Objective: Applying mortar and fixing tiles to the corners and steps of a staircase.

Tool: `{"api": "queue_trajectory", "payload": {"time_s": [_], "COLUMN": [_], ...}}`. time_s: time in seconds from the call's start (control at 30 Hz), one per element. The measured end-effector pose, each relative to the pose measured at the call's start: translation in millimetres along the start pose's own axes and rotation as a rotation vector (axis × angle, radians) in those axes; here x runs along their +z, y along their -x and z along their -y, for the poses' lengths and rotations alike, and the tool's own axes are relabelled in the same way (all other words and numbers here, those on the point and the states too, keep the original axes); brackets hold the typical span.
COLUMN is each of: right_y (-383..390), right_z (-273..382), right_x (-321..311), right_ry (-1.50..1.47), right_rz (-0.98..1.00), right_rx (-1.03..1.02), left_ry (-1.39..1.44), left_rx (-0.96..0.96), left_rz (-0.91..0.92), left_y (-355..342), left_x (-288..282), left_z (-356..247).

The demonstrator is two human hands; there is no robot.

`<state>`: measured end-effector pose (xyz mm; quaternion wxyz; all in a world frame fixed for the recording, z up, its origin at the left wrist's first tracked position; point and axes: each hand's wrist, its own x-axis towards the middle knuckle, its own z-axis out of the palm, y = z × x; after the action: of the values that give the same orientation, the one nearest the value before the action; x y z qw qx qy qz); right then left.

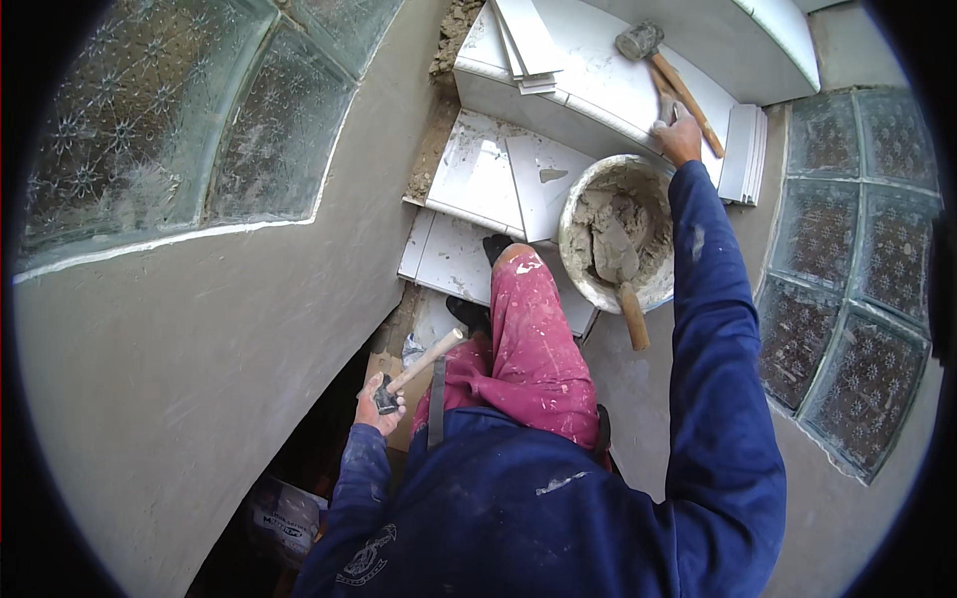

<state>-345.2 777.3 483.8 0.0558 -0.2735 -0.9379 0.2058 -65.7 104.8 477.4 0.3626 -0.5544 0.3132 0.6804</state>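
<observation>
My left hand (379, 406) is closed around the dark head of a small mallet (427, 361), whose pale wooden handle points up and to the right over my leg. My right hand (680, 135) reaches to the white tiled upper step, with its fingers curled over a tan, handle-like piece that I cannot make out. Just right of it lies a hammer (688, 102) with a grey, crusted head and a wooden handle. Below that hand stands a white bucket (575, 274) of grey mortar, with a trowel (616, 251) resting in it, wooden handle over the rim.
Loose white tile strips (525, 42) lie on the upper step, and more strips (740, 154) lean by the right wall. A loose tile (546, 184) rests on the middle step. Glass-block windows (862, 219) flank the stair. A dark gap with a bag (284, 518) opens at lower left.
</observation>
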Motion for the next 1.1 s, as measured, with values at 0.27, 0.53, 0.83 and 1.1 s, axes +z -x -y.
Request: {"api": "queue_trajectory", "payload": {"time_s": [0.27, 0.53, 0.83, 1.1], "right_y": [18.6, 251.3, 264.1, 276.6], "right_z": [10.0, -121.7, -115.7, -93.0], "right_x": [-45.6, -29.0, -4.3, -10.6], "right_ry": [0.201, -0.263, -1.122, -1.239], "right_rz": [-0.275, -0.217, 0.008, -0.116], "right_rx": [-0.116, 0.581, 0.992, 0.805], "left_ry": [-0.004, 0.143, -0.248, -0.394], "left_rx": [-0.035, -0.081, 0.060, 0.235], "left_rz": [-0.009, 0.327, 0.547, 0.574], "left_y": [-3.7, 6.0, -72.9, -105.8], "left_x": [-8.1, 99.7, 379.5, 427.3], "left_z": [9.0, -7.9, -26.1, -5.5]}}
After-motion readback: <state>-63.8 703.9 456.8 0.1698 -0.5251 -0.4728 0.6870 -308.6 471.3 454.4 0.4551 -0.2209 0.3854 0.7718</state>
